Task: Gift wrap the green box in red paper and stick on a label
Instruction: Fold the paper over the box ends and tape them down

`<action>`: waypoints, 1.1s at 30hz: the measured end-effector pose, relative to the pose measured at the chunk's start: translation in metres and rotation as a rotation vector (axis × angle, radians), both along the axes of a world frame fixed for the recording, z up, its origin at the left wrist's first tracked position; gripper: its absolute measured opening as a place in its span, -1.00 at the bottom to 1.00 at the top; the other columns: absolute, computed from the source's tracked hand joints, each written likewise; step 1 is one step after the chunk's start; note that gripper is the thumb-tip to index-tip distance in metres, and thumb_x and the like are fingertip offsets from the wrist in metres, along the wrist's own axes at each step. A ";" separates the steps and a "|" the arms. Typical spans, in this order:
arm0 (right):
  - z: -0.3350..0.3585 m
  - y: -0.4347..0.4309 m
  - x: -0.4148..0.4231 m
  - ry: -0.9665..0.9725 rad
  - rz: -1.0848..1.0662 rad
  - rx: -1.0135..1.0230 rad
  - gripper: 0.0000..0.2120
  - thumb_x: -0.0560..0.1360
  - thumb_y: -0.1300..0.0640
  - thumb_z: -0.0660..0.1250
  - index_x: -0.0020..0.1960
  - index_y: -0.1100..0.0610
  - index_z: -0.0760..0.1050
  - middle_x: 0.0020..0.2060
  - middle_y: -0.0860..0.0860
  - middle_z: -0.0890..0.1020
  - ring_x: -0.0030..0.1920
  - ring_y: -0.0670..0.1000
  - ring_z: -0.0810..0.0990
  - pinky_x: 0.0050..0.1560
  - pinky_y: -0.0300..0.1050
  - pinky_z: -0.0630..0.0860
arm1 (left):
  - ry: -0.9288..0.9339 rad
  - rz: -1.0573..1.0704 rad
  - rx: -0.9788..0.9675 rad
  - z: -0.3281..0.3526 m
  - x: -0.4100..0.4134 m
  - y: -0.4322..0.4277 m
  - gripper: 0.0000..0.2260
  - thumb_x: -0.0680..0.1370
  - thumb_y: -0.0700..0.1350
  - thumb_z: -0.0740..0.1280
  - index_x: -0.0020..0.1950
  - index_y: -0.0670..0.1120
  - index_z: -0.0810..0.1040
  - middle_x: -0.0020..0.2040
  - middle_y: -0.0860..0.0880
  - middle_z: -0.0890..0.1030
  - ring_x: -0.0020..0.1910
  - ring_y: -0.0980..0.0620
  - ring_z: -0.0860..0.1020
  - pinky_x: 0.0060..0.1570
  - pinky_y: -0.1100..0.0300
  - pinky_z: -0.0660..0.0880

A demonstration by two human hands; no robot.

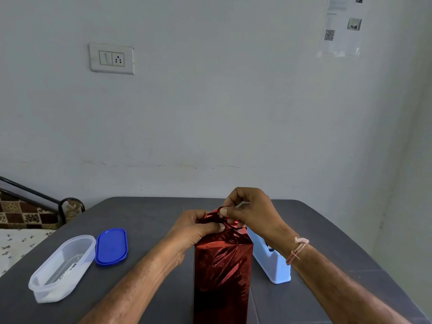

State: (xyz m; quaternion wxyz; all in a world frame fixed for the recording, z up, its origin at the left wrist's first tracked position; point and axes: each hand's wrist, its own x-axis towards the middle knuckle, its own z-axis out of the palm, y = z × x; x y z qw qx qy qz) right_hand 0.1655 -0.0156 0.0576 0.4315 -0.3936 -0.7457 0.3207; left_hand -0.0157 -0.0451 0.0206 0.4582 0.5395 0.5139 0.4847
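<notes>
Pinching is what we see first: our right hand [252,211] has its grip closed on the gathered top of the red paper [230,238], thumb and fingertips nipping a twisted fold.

And our left hand?

Our left hand [198,230] grips the same bunched paper just below and to the left. Its thumb lies across the crumpled neck and its fingers curl round the far side. Both grips are narrow and full of paper, and the two hands meet there.

Where do we place the box?

The box [222,288] stands upright on the table [152,218] right in front of us, between our forearms. The shiny red paper sheathes it all over, so its green is hidden from us.

What do we find around it?

Just to its right sits a light blue tape dispenser [272,267]; we cannot tell whether the two touch. It is partly behind our right wrist, which wears a pinkish thread band [298,250]. Well to the left a blue lid [111,246] lies flat. Just beside the lid a clear plastic tub [62,267] stands open, with something small inside that is too blurred for us to name.

And beyond the table?

We see a pale wall with a switch and socket plate [111,58] and a printed sheet [341,26] high on the right. At the left edge is a bed [14,246] with patterned cloth and a dark rail.
</notes>
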 end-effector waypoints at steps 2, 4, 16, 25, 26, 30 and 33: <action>-0.001 -0.003 0.000 -0.050 -0.037 0.064 -0.88 0.43 0.21 0.59 -0.19 0.12 0.65 -0.29 0.03 0.71 -0.36 -0.12 0.62 -0.28 -0.26 0.52 | -0.002 0.007 0.006 0.000 0.001 -0.001 -0.80 0.46 -0.24 0.56 0.07 -0.16 0.73 -0.07 -0.14 0.76 -0.15 0.02 0.73 -0.23 0.33 0.57; -0.005 -0.007 0.000 -0.080 -0.057 0.094 -0.87 0.42 0.16 0.60 -0.22 0.06 0.65 -0.31 -0.02 0.71 -0.36 -0.15 0.60 -0.27 -0.26 0.53 | -0.003 0.010 0.019 0.000 0.001 -0.002 -0.82 0.46 -0.25 0.55 0.06 -0.17 0.73 -0.08 -0.14 0.76 -0.18 0.05 0.73 -0.25 0.36 0.56; -0.021 -0.025 0.006 -0.085 -0.125 0.097 -0.85 0.39 0.01 0.61 -0.19 -0.06 0.64 -0.21 -0.05 0.71 -0.24 -0.04 0.69 -0.13 0.09 0.68 | -0.017 -0.110 0.018 0.000 -0.007 -0.004 -0.74 0.45 -0.14 0.55 0.13 -0.01 0.72 0.08 -0.14 0.74 0.12 -0.13 0.70 0.25 0.01 0.56; -0.021 -0.029 0.010 -0.069 -0.125 0.078 -0.86 0.39 -0.01 0.61 -0.20 -0.08 0.64 -0.25 -0.03 0.71 -0.24 -0.01 0.70 -0.14 0.16 0.68 | 0.187 -0.384 0.063 -0.003 -0.032 -0.023 -0.40 0.36 -0.01 0.59 0.38 0.23 0.53 0.37 0.10 0.58 0.36 0.11 0.55 0.38 0.06 0.46; -0.021 -0.029 0.011 -0.081 -0.125 0.081 -0.86 0.39 -0.04 0.60 -0.19 -0.10 0.64 -0.24 -0.04 0.71 -0.23 -0.01 0.70 -0.14 0.18 0.67 | 0.217 -0.377 0.068 -0.004 -0.032 -0.024 -0.40 0.37 -0.01 0.60 0.37 0.24 0.53 0.35 0.10 0.59 0.35 0.11 0.55 0.37 0.05 0.49; -0.023 -0.028 0.013 -0.133 -0.124 0.139 -0.86 0.37 -0.09 0.59 -0.20 -0.14 0.63 -0.17 -0.13 0.68 -0.17 -0.07 0.67 -0.11 0.14 0.67 | 0.236 -0.296 0.130 -0.008 -0.031 -0.023 -0.43 0.35 -0.01 0.62 0.33 0.22 0.57 0.30 0.09 0.62 0.32 0.11 0.58 0.34 0.03 0.54; -0.025 -0.027 0.013 -0.153 -0.115 0.200 -0.84 0.36 0.01 0.62 -0.23 -0.12 0.63 -0.17 -0.18 0.64 -0.14 -0.11 0.63 -0.06 0.07 0.63 | 0.234 -0.247 0.179 -0.014 -0.032 -0.022 -0.47 0.34 0.00 0.63 0.28 0.20 0.61 0.27 0.06 0.64 0.28 0.09 0.60 0.32 0.04 0.56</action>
